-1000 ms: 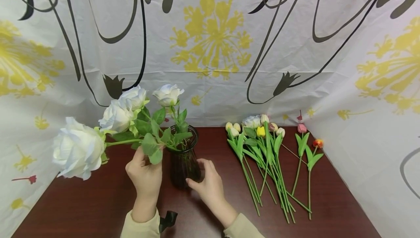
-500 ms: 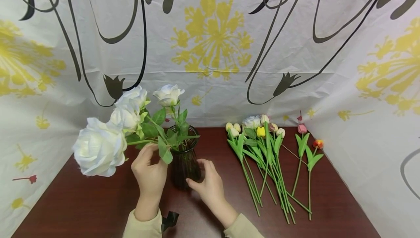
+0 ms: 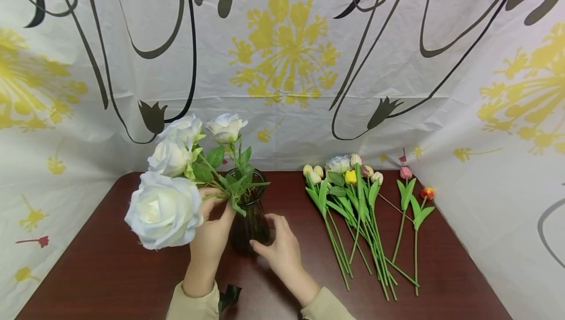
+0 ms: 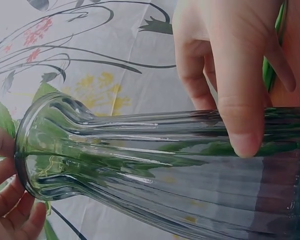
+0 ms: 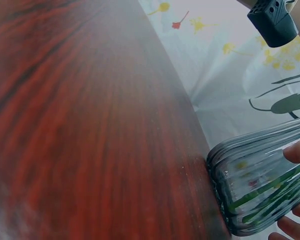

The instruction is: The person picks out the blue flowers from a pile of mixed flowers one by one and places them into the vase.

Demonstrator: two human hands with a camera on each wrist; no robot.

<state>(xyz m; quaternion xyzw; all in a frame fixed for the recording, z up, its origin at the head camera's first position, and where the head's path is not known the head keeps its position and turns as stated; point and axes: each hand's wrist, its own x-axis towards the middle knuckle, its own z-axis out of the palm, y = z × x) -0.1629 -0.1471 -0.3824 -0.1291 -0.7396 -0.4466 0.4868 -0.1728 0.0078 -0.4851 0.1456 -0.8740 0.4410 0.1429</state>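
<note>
A dark, see-through ribbed glass vase [image 3: 248, 229] stands upright on the table. My right hand [image 3: 284, 251] grips its side; in the left wrist view that thumb presses on the ribbed glass [image 4: 155, 150]. At the rim, my left hand [image 3: 209, 241] pinches the stem of a large white rose [image 3: 165, 212], whose head leans out to the left. The exact finger hold is partly hidden by the bloom and leaves. More white roses [image 3: 171, 157] lean from the vase mouth behind it, and one white rose [image 3: 226, 128] stands nearer upright. Green stems [image 5: 265, 195] show inside the glass.
Several artificial tulips [image 3: 350, 178] and a pale rose [image 3: 339, 164] lie on the right of the dark red table [image 3: 106, 271]. A pink tulip [image 3: 406, 173] and an orange tulip [image 3: 427, 193] lie farther right. A patterned white cloth [image 3: 282, 129] encloses the table.
My left hand has moved right, closer to the vase, and the large rose's head has swung right and slightly down with it. The right hand stays on the vase.
</note>
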